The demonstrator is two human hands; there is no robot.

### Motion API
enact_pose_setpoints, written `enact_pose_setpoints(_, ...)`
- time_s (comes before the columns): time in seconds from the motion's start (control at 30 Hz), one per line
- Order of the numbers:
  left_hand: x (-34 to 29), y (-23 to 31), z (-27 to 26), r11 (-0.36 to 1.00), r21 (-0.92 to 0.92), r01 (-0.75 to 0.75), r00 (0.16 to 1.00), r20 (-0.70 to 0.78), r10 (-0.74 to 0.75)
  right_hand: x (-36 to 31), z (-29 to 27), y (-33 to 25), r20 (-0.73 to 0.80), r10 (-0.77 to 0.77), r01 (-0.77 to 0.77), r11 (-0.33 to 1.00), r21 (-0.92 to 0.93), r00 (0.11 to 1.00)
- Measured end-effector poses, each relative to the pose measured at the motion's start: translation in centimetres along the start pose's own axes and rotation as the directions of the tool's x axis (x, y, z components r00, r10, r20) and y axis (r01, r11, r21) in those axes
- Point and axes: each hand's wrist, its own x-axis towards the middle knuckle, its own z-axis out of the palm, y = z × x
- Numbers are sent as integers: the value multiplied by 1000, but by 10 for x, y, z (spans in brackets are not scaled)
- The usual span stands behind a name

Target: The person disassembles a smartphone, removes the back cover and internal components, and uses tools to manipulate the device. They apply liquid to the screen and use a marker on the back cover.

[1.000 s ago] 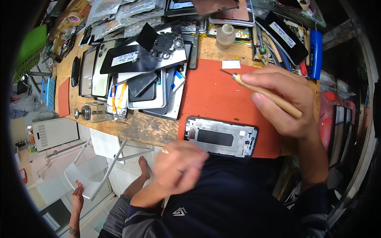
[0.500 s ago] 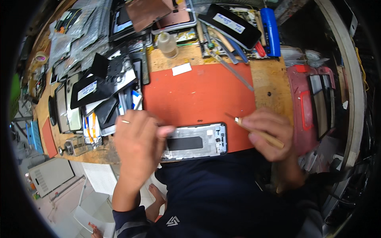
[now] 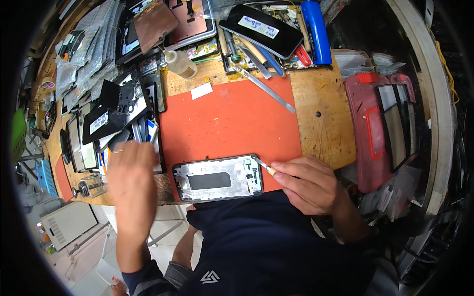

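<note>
A phone mid-frame [image 3: 237, 175], silvery inside with a black rectangle in its middle, lies flat at the near edge of the orange mat [image 3: 227, 123]. My right hand [image 3: 308, 185] grips a small wooden-handled blade [image 3: 270, 170]. Its thin metal tip meets the upper right corner of the frame, though contact is hard to make out. My left hand [image 3: 131, 172] is raised left of the frame, apart from it, and blurred. Its fingers are smeared, so whether it holds anything is unclear.
Stacked phone parts [image 3: 116, 108] crowd the left, beside bubble-wrap pouches [image 3: 89, 54]. Behind the mat stand a squeeze bottle [image 3: 181, 65], a dark phone [image 3: 261, 30], hand tools and a blue cylinder [image 3: 316, 32]. A metal strip [image 3: 266, 90] crosses the mat's corner. A red case [image 3: 363, 148] stands right.
My left hand has left the phone frame and moved left. My right hand has brought the blade's tip to the frame's corner. The whole view has shifted a little.
</note>
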Motion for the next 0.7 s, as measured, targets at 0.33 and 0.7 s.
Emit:
enact_pose_setpoints(0.33, -72, 108, 47, 752, -627, -204, 979, -130, 158, 10, -4, -1, 39, 56, -57, 998, 28, 998)
enact_pose_setpoints(0.7, -76, 120, 107, 885, -328, -329, 837, -536, 113, 40, -15, 29, 199, -27, -10, 983, 182, 980)
